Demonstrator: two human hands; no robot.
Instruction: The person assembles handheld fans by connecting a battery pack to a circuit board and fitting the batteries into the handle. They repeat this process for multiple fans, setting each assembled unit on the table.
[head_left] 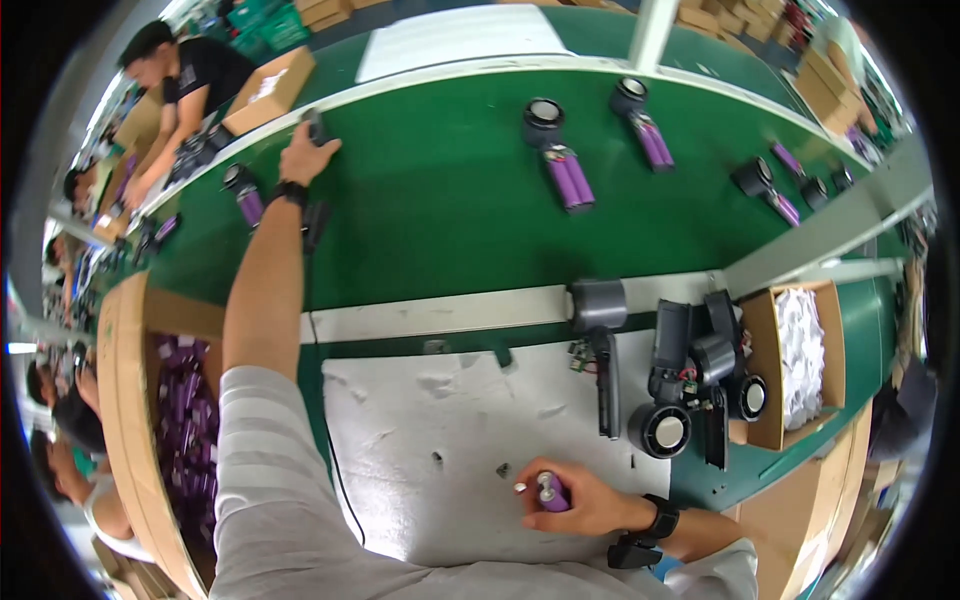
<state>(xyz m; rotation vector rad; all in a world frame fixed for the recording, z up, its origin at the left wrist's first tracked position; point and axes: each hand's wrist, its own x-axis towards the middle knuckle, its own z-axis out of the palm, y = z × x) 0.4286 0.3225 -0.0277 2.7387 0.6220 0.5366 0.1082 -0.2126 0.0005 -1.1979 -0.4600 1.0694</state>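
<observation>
Purple battery cells (552, 492) sit clamped in the right hand (575, 498), whose fingers curl shut around them so that only the rounded purple ends and a pale metal tip show at the thumb side; the hand rests on the grey-white work mat (430, 440), near its lower right corner. The left hand (305, 152) is stretched far out from the mat across the green conveyor belt (440, 200), its fingers closed on a small dark part (316, 126) at the belt's far edge. Left of the mat stands an open cardboard box (125, 400) filled with loose purple cells. Right of the mat lies a cluster of black fan housings (690, 385), one with a round grille facing up, and beyond them a smaller brown carton (760, 370) packed with white pieces. Between the mat and the belt runs a pale strip, where a grey fan body (598, 305) rests just above the mat's upper right corner. On the belt, well beyond the mat, lie several sets of a round black fan head with a purple battery pack (567, 178) beside it. Another flat cardboard box (268, 90) stands at the belt's far left, next to a person in a black shirt (190, 75). Both wrists carry black bands.
</observation>
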